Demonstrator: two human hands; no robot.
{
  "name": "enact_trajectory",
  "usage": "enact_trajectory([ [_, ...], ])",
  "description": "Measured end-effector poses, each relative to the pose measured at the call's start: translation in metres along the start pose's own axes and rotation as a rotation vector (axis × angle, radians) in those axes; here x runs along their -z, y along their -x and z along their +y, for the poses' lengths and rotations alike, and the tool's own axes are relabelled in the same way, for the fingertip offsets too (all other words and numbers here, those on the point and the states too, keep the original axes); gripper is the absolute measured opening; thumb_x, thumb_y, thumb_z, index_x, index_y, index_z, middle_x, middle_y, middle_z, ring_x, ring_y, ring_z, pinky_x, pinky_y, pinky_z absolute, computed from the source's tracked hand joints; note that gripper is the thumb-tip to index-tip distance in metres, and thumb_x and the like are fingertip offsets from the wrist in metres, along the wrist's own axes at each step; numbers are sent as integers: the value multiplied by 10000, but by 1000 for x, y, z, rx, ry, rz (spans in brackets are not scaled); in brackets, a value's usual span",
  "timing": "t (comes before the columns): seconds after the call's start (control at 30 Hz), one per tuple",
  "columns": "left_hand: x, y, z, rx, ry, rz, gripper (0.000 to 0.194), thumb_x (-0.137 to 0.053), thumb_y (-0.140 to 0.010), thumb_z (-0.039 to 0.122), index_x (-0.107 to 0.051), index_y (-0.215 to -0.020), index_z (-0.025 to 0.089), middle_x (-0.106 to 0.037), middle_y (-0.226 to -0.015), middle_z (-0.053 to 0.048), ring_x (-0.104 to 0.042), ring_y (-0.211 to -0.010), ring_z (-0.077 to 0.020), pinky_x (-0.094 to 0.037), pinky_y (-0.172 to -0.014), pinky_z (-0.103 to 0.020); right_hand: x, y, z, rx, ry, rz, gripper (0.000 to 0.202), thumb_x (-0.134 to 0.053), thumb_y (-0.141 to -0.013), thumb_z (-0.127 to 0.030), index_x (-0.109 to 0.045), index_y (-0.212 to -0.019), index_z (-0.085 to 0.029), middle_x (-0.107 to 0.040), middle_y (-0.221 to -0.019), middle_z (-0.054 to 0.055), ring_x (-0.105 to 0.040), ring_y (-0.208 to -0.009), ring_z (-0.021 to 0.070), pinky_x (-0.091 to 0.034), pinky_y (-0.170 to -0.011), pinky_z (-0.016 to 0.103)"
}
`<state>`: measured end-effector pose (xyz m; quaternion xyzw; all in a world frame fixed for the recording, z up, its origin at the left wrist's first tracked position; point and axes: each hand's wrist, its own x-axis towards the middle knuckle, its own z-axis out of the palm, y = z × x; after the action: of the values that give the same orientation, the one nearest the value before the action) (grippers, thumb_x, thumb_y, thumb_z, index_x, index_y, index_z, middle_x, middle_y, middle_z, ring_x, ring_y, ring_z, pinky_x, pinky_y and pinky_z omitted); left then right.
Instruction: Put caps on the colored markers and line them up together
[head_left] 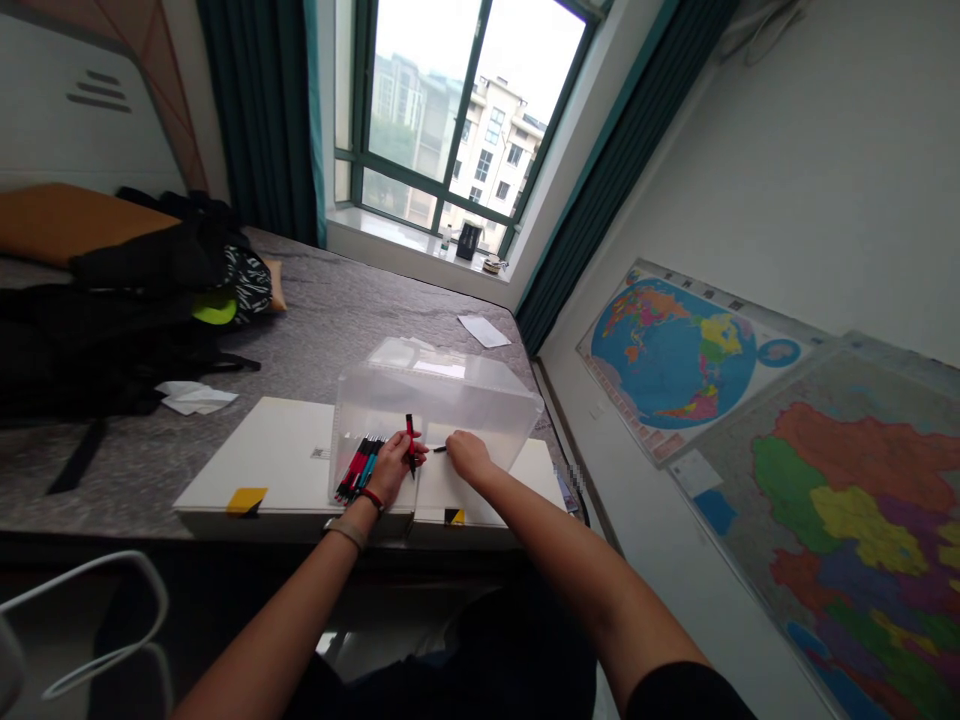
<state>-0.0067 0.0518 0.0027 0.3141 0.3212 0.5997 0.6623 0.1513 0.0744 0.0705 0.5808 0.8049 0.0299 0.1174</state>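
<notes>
A red pen [410, 444] stands nearly upright at the centre of the frame, pinched in the fingers of the left hand [390, 468]. Just to its right, the right hand [469, 456] pinches a small dark piece [439, 449], perhaps a cap or tip, too small to tell. Below and left of the left hand lies a bundle of pens [359, 467], red, blue and black, at the mouth of a clear plastic storage box [435, 405] lying on its side. All of it rests on a white board [270, 455] laid on a grey bed [322, 310].

The small piece looks easy to drop, since it is held only by the fingertips. The left wrist sits close to the bundle, so a careless shift could scatter the pens.
</notes>
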Motion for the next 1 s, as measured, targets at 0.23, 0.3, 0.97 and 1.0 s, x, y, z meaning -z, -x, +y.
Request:
enact_trajectory([
  [0.23,0,-1,-1,-16,-30,-4,404,-659,-760,469,-582,-1002,155,-658,-770,-32,-594,-623,-121,-473,-647,-265,2,-2,4,126,-22,-27,249,-445,-896,-82,-638,-1047,-122,-647,-1078,146,-622,-1016,209,-481,-822,280],
  [0.3,0,-1,-2,-22,-46,-8,409,-674,-747,463,-591,-1006,157,-651,-766,-24,-588,-614,-113,-469,-634,-254,4,-2,4,96,-52,-1,232,-459,-891,-97,-634,-1044,-115,-657,-1056,144,-628,-987,211,-476,-809,278],
  [0.97,1,-3,-10,-19,-135,-3,414,-831,-592,339,-728,-960,180,-705,-1015,-76,-632,-818,-161,-516,-764,-310,93,4,11,396,-357,238,204,-537,-895,-146,-721,-981,-156,-675,-1016,74,-618,-911,140,-421,-872,218],
  [1.0,1,-3,-10,-18,-139,-3,411,-829,-596,340,-729,-962,181,-707,-1009,-74,-632,-815,-158,-515,-767,-309,93,3,11,395,-358,240,201,-540,-892,-143,-721,-980,-154,-678,-1008,73,-618,-904,141,-423,-866,218],
])
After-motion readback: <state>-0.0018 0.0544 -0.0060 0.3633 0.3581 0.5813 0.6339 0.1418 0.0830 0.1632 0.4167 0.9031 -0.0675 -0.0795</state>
